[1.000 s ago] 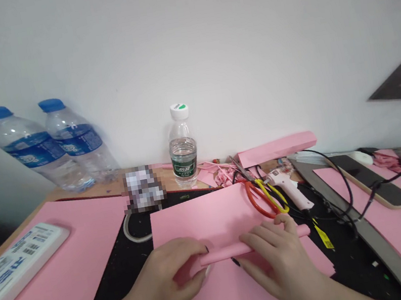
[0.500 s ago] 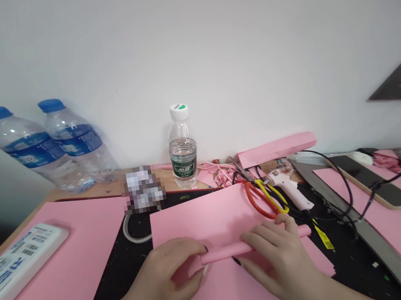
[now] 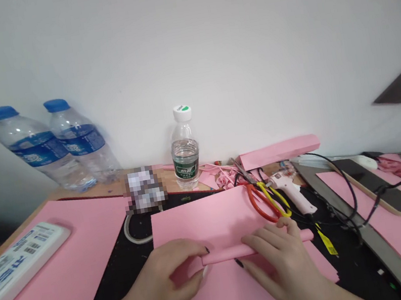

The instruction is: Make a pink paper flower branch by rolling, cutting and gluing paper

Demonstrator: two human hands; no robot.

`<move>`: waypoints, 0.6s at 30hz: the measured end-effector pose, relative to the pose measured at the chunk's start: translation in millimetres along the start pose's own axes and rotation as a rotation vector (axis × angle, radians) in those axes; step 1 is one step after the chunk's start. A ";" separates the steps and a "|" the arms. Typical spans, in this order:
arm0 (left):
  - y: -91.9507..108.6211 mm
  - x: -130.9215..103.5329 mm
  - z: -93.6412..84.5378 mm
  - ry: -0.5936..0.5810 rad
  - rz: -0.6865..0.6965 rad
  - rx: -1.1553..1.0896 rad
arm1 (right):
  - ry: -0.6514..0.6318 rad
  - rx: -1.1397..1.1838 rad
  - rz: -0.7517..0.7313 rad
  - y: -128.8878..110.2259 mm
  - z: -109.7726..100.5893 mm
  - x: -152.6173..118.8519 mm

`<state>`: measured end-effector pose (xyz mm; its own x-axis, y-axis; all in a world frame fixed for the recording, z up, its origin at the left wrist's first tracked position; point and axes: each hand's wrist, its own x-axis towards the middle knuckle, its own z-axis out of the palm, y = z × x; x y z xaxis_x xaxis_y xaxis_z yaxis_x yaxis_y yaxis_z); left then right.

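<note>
**Pink paper roll [image 3: 227, 254] lies crosswise over flat sheets [image 3: 200, 216]**

The roll's long axis runs left to right, its right end slightly farther off. It is a slim, smooth tube. The left hand [image 3: 171, 275] holds its left end in a narrow pinch; the right hand [image 3: 279, 254] curls around the right part, leaving a rounded tip jutting out. Beyond lie scissors [image 3: 263, 191] with red and yellow loop handles, beside a pale pink glue gun [image 3: 295, 195].

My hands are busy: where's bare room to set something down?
Bare black mat shows between the left pink sheet, white ring and left hand; a scrap-flecked patch below the yellow tag. Crowded: around scissors, hot glue gun and cables.
</note>
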<state>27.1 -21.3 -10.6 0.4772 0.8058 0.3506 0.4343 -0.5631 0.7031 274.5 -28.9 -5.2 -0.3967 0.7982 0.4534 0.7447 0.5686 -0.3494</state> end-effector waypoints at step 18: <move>-8.9 0.2 1.7 0.125 -0.040 0.030 | -0.100 0.001 -0.065 2.7 -6.1 2.8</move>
<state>24.7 -16.5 -17.8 0.3607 0.8432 0.3985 0.4747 -0.5338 0.6998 278.7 -26.4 0.2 -0.4959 0.7753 0.3911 0.7148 0.6202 -0.3231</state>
